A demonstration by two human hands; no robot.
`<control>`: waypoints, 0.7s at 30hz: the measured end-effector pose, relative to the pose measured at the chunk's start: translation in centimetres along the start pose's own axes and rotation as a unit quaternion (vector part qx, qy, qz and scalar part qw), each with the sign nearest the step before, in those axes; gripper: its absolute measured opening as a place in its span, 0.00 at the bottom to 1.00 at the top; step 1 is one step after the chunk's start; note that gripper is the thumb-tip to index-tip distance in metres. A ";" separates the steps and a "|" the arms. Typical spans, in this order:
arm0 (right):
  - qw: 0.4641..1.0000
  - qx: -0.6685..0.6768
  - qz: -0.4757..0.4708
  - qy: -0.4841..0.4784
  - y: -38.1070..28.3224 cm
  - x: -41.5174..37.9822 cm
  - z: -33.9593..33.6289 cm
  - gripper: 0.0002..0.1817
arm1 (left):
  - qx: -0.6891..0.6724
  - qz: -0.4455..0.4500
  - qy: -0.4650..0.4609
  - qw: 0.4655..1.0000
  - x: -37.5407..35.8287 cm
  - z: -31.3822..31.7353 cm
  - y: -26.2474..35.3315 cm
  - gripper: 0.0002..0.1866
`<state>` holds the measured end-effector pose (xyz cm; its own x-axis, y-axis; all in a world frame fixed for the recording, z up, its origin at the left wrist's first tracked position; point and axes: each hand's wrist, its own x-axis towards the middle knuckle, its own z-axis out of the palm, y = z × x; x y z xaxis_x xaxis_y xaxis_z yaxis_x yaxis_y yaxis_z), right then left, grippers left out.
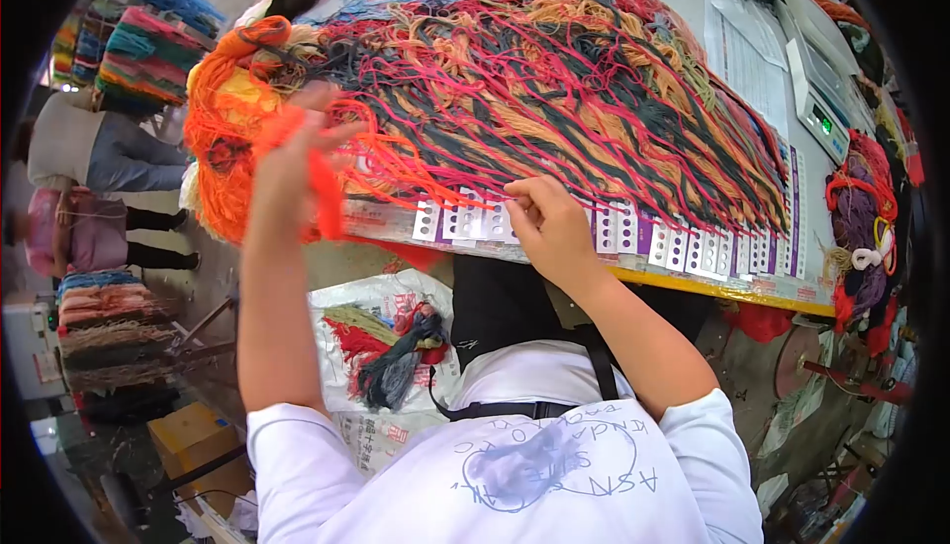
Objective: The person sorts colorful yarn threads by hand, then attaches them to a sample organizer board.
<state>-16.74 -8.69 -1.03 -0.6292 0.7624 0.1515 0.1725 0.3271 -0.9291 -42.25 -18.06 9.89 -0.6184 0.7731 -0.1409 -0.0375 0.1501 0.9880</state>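
Note:
My left hand (307,138), smeared by motion, is over the table's left end with bright orange embroidery thread (326,197) in its grip and hanging below it. Orange strands stretch from there toward my right hand (550,229), whose thumb and fingers are pinched at the strand ends near the table's front edge. Under my right hand runs a row of white cards with punched holes (426,219). Red, black and tan threads (554,98) fan out across the table, their ends on the cards. A fluffy orange heap of thread (220,188) hangs off the left edge.
A digital scale (819,113) stands at the table's right. Thread bundles (861,212) hang beyond it. A white plastic bag (336,296) with coloured skeins (396,351) lies beside my lap. Two people (89,148) stand at left near thread racks (153,54). A cardboard box (201,450) is lower left.

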 end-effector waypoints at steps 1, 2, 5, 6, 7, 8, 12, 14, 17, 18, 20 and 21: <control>0.999 0.042 -0.005 0.016 -1.6 -0.1 0.0 0.08 | -0.096 -0.056 -0.119 0.987 -1.9 2.1 0.0 0.22; 0.997 0.065 -0.034 0.009 -3.2 -0.1 0.0 0.09 | -0.181 -0.089 -0.168 0.965 -3.8 4.1 -0.7 0.23; 0.986 0.149 -0.052 -0.048 -6.7 -0.4 0.3 0.11 | -0.266 -0.107 -0.302 0.909 -6.7 7.7 -2.0 0.27; 0.975 0.209 -0.010 -0.071 -7.3 -0.8 0.4 0.10 | -0.267 -0.128 -0.299 0.907 -7.4 8.3 -1.7 0.28; 0.976 0.201 0.001 -0.081 -7.7 -0.8 -0.1 0.09 | -0.269 -0.128 -0.297 0.907 -7.7 8.5 -1.7 0.28; 0.977 0.199 -0.001 -0.083 -7.4 -0.9 -0.2 0.09 | -0.302 -0.141 -0.296 0.895 -7.8 8.7 -1.7 0.28; 0.947 0.290 0.067 -0.121 -6.7 -1.6 -0.8 0.07 | -0.333 -0.151 -0.313 0.876 -7.8 8.7 -1.7 0.29; 0.942 0.299 0.082 -0.130 -6.8 -1.9 -0.9 0.07 | -0.331 -0.153 -0.319 0.875 -7.7 8.6 -2.0 0.29; 0.907 0.386 0.122 -0.114 -7.0 -2.1 -1.0 0.07 | -0.335 -0.163 -0.326 0.869 -7.8 8.4 -2.0 0.29; 0.903 0.395 0.124 -0.111 -7.0 -2.1 -1.1 0.07 | -0.339 -0.169 -0.328 0.865 -7.8 8.4 -1.9 0.29; 0.900 0.402 0.128 -0.110 -6.9 -2.2 -1.3 0.06 | -0.342 -0.166 -0.327 0.865 -7.8 8.4 -1.8 0.29; 0.898 0.406 0.134 -0.106 -6.7 -2.2 -1.2 0.06 | -0.344 -0.164 -0.325 0.866 -7.9 8.4 -1.9 0.29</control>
<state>-15.59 -11.86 5.29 -0.7930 0.6007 -0.1016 -0.2155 -0.4325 -0.8755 -30.72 -19.29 8.62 0.0782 0.9752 -0.2071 -0.7239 0.1983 0.6607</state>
